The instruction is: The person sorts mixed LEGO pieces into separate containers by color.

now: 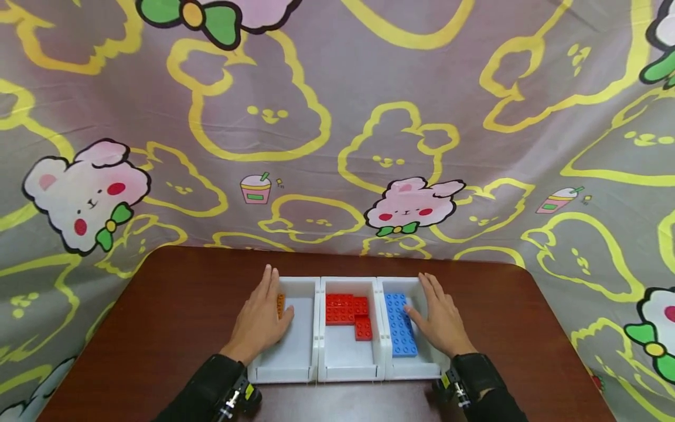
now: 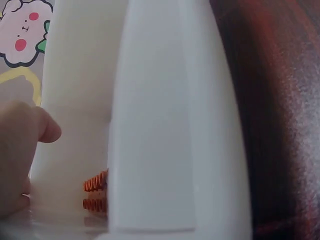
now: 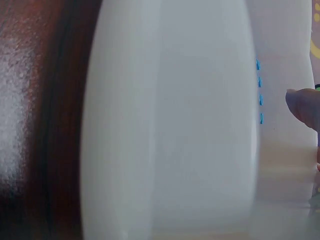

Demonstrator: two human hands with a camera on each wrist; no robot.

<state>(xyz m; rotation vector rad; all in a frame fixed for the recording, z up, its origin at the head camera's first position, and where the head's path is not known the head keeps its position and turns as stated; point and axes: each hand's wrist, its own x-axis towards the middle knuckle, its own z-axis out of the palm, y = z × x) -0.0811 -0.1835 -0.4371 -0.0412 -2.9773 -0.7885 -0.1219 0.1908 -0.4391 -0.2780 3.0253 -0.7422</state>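
A brown table [image 1: 174, 316] stands before a cartoon-rabbit cloth [image 1: 337, 117]. From the head view, three joined white trays [image 1: 348, 370] sit mid-table; the left hand [image 1: 261, 321] lies flat on the left tray over an orange brick [image 1: 280, 305], the right hand [image 1: 440, 319] flat on the right tray beside blue bricks [image 1: 401, 324]. Red bricks [image 1: 348, 313] fill the middle tray. The trays look light, stiff and smooth, best held by their outer walls.

The left wrist view shows the tray wall [image 2: 170, 125], orange studs [image 2: 95, 192] and a straight fingertip [image 2: 42, 127].

The right wrist view shows blue studs [image 3: 259, 92].

The three white rectangular bins [image 1: 348, 369] look like smooth, slightly glossy plastic. The studded red [image 1: 345, 309], blue [image 1: 399, 325] and orange [image 1: 280, 305] bricks look like shiny plastic. The dark brown table [image 1: 174, 316] has a polished wood-look sheen. The bunny-printed backdrop [image 1: 337, 129] is matt, creased cloth.
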